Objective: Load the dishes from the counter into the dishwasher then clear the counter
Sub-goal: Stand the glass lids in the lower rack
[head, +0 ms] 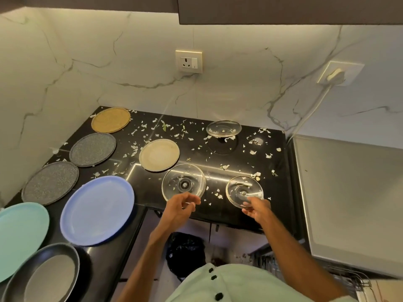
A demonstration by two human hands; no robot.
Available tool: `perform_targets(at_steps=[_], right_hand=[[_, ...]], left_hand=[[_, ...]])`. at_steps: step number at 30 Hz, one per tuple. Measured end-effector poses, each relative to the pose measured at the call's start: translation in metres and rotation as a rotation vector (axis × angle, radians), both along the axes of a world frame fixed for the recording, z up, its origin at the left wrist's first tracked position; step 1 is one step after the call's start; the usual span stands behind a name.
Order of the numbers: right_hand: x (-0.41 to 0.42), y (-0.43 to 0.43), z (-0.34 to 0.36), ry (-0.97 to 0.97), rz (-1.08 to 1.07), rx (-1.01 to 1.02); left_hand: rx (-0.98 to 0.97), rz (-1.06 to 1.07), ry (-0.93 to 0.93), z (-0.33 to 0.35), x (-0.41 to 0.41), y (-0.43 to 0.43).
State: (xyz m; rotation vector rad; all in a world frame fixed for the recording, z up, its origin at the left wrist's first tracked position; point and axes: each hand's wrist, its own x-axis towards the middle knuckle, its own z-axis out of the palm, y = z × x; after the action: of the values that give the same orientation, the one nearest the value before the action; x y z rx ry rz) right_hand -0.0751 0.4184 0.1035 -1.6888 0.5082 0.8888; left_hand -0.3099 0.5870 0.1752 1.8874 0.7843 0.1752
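- Right glass dish, near edge of the counter: right hand half-curled, pinching the near rim.
- Left glass dish, just left of it: left hand curled, thumb and fingertips on the near rim, seemingly a pinch.
- Third glass dish sits far; blue plate, beige plate and others lie left.
- Loading looks barely begun.
- Food scraps everywhere; clearing not yet done.
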Motion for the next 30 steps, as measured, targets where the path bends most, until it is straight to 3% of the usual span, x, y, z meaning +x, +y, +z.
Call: perform_targets(at_steps=[5, 10, 16, 18, 21, 23, 25, 28, 30], right_hand=[[0.028, 0.021, 0.010, -0.104, 0.105, -0.047], [0.039, 0.047, 0.038, -0.350, 0.290, 0.154], [0.037, 0.092, 0.090, -0.581, 0.861, 0.429], [0.026, 0.106, 0.092, -0.654, 1.067, 0.466], [0.008, 0.124, 0.092, -0.632, 1.204, 0.537], [0.005, 0.131, 0.094, -0.508, 1.177, 0.562], [0.011, 0.135, 0.086, -0.426, 1.068, 0.480], [0.018, 0.137, 0.054, -0.538, 0.915, 0.111], [0.011, 0.138, 0.030, -0.479, 0.906, 0.005]], left_hand=[[0.005, 0.041, 0.018, 0.003, 0.027, 0.011], [-0.058, 0.176, -0.043, 0.011, 0.045, 0.020], [-0.122, 0.307, -0.124, 0.034, 0.046, 0.036], [-0.058, 0.310, -0.129, 0.038, 0.040, 0.046], [0.106, 0.271, -0.117, 0.038, 0.025, 0.057], [0.096, 0.320, -0.146, 0.037, 0.011, 0.057], [0.077, 0.446, -0.171, 0.036, -0.004, 0.056], [-0.036, 0.647, -0.255, 0.032, -0.030, 0.058], [-0.060, 0.720, -0.276, 0.030, -0.047, 0.061]])
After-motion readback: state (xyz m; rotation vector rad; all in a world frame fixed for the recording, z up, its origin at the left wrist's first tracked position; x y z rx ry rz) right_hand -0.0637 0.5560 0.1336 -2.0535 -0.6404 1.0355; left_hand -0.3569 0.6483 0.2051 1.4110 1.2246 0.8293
